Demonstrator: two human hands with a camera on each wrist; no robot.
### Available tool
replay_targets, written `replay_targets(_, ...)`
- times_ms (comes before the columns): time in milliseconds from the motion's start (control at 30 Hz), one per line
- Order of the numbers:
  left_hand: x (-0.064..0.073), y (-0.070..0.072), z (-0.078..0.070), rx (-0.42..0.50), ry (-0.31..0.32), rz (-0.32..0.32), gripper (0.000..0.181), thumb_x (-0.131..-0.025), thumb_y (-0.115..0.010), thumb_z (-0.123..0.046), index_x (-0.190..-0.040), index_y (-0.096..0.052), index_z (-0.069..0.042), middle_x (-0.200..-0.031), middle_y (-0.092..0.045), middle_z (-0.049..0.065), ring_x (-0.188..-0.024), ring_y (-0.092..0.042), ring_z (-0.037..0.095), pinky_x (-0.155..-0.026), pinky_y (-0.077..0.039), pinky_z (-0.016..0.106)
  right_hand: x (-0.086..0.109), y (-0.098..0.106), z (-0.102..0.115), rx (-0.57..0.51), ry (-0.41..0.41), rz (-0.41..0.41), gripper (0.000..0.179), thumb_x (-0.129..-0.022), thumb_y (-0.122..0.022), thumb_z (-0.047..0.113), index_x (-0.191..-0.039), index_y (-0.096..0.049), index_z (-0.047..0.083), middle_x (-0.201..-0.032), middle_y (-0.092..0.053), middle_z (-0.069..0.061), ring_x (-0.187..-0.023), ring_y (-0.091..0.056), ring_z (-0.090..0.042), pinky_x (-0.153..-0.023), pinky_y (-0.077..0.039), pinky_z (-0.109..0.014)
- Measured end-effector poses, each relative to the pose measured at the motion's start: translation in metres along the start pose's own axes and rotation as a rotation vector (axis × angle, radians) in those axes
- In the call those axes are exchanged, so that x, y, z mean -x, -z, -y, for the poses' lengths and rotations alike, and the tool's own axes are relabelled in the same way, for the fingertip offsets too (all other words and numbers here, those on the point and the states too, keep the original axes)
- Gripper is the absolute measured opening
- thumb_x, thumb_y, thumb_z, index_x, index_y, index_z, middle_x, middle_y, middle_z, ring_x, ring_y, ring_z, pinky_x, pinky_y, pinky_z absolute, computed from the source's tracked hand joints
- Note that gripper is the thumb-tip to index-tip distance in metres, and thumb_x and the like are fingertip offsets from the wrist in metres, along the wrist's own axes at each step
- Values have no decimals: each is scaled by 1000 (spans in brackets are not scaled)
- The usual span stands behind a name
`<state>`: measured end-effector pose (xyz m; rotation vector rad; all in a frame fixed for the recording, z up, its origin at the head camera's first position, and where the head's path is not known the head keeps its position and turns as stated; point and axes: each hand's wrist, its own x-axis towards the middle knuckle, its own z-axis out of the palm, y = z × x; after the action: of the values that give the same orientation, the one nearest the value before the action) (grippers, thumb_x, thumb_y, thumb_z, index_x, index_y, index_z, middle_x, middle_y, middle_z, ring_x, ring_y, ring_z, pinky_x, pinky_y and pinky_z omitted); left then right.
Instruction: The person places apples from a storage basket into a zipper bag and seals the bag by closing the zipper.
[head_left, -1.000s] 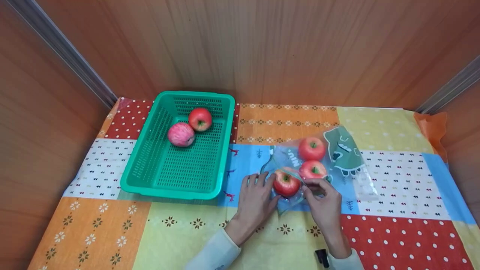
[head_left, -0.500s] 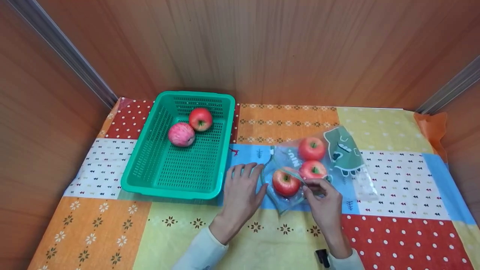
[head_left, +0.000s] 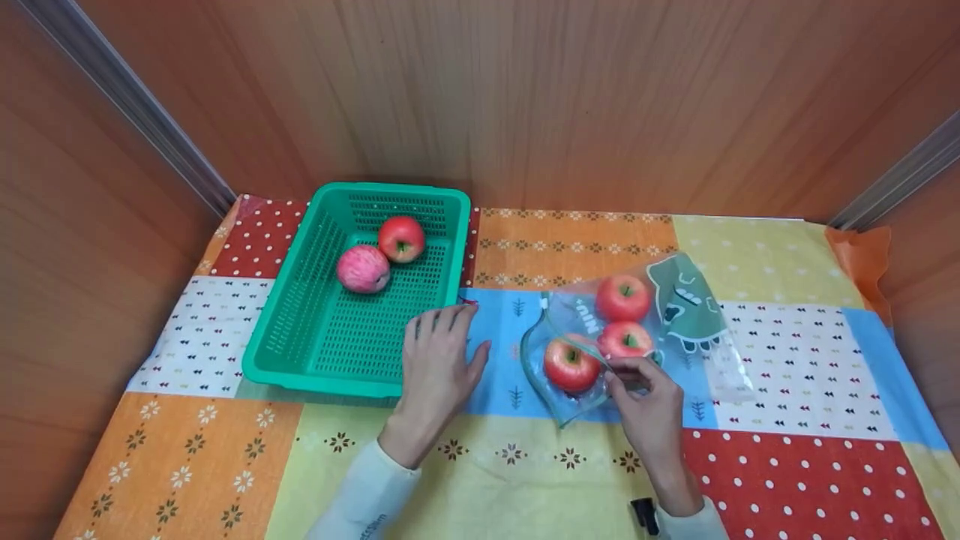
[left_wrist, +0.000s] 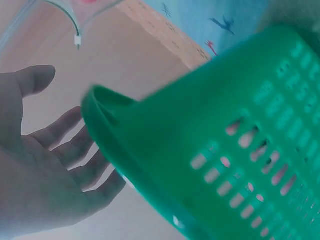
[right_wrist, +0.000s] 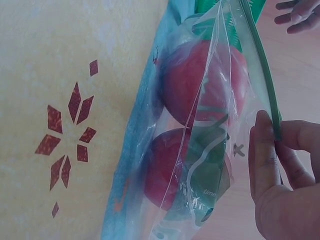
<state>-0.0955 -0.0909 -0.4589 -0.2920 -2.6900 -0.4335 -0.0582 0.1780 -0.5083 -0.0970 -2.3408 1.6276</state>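
A clear zip bag (head_left: pixel 535 355) with a green edge and a green print lies on the cloth with three red apples inside, one apple (head_left: pixel 572 364) nearest its mouth. My right hand (head_left: pixel 651 401) pinches the bag's edge between thumb and fingers, also plain in the right wrist view. My left hand (head_left: pixel 439 360) is over the near right rim of the green basket (head_left: pixel 345 384), fingers relaxed and holding nothing. In the left wrist view its fingers (left_wrist: pixel 67 155) are close to the rim; I cannot tell if they touch. A pink apple (head_left: pixel 363 269) and a red apple (head_left: pixel 401 239) sit in the basket.
A patchwork tablecloth (head_left: pixel 510 480) covers the table. Wood-look panels (head_left: pixel 525 105) stand behind it and at both sides. An orange flap of cloth (head_left: pixel 862 262) hangs at the right edge. A dark clip (head_left: pixel 643 516) is by the right sleeve.
My left hand has left the bag's mouth and moved left to the basket's rim. The right hand keeps its pinch on the bag, and the apples lie about where they were.
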Motion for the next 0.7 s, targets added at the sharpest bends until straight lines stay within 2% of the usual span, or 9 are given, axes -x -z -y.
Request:
replay_targets(233, -4, 8, 16, -9, 44, 35, 51, -91, -84, -32, -134, -69, -9, -127, -71, 12, -117, -61, 35, -104, -48, 52, 1, 0, -1, 9, -7, 8, 21, -93, -75, -8, -112, -76, 1, -105, -76, -13, -89, -70, -11, -78, -58, -15)
replay_targets(500, -13, 23, 37, -4, 142, 134, 57, -91, -84, -34, -139, -66, -7, -134, -68, 16, -121, -59, 38, -107, -46, 57, 1, 1, -2, 23, -17, 16, 22, -94, -75, -6, -114, -76, 2, -107, -75, -12, -91, -69, -9, -79, -57, -15)
replay_targets(700, -20, 33, 53, -23, 177, 152, 59, -92, -83, -33, -141, -64, -5, -137, -66, 19, -126, -58, 41, -107, -45, 59, 0, 1, -2, 29, -24, 16, 22, -95, -75, -5, -115, -76, 2, -107, -75, -12, -91, -68, -7, -79, -57, -14)
